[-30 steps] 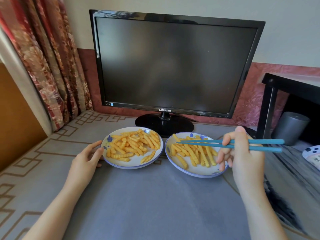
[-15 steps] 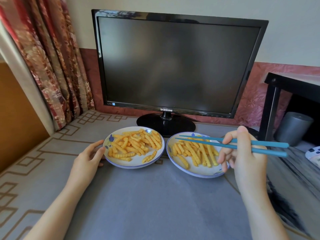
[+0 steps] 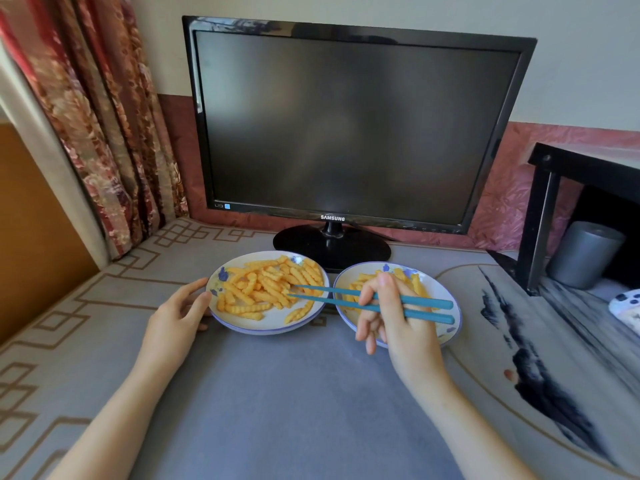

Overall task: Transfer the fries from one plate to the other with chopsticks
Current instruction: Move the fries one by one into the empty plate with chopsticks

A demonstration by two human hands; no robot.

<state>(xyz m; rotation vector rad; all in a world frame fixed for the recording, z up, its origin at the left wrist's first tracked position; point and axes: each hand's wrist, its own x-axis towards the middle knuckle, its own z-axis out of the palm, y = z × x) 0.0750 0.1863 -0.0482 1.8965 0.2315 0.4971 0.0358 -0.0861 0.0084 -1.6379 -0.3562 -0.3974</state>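
1. A grey patterned table cover (image 3: 294, 417) is lying under both hands and bearing everything else.
2. A dark monitor (image 3: 346, 126) is standing upright beyond both hands, its round foot sitting just behind the two plates.
3. A flowered curtain (image 3: 104, 116) is hanging well beyond the left hand, off to its left.
4. A black shelf (image 3: 543, 216) is standing well to the right of the right hand, with a grey canister (image 3: 585, 254) sitting beneath it.
5. The left plate (image 3: 270, 322) is sitting just right of the left hand. The right plate (image 3: 441, 292) is lying under the right hand, and the two rims are just beside each other.
6. The left hand (image 3: 176, 317) is resting with relaxed fingers, touching the left plate's left rim and grasping nothing.
7. The right hand (image 3: 398, 323) is hovering over the right plate, gripping the chopsticks (image 3: 427, 301) between thumb and curled fingers.
8. The chopsticks' long axis is running nearly level from side to side. Their butt ends are sticking out to the right of the right hand. Their tips are pointing left toward the left hand, slightly parted, reaching among the fries on the left plate. Whether they are pinching one cannot be told.
9. The crinkle-cut fries (image 3: 263, 289) are lying heaped every which way between the two hands. More fries are showing on the right plate, partly hidden behind the right hand.
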